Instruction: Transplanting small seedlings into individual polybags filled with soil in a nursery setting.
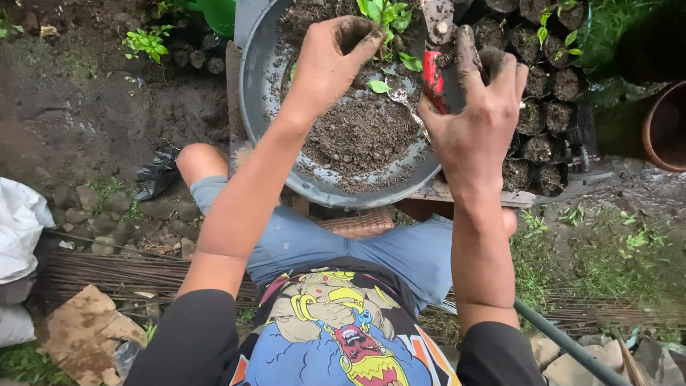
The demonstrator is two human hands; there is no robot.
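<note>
My left hand [330,61], smeared with soil, is curled around a small dark bag [355,32] above the grey basin [251,86]; most of the bag is hidden by my fingers. My right hand [475,114] grips a red-handled tool [432,75] whose metal blade [437,18] points away from me, over the basin's right rim. The basin holds loose dark soil [361,136], green seedlings [386,18] at its far side and a metal spoon [404,100] lying on the soil between my hands.
Rows of black soil-filled nursery bags [547,93] stand right of the basin. A terracotta pot [663,125] is at the right edge, white sacks [18,221] and cardboard [82,329] at the left, a green pipe [564,343] by my right side.
</note>
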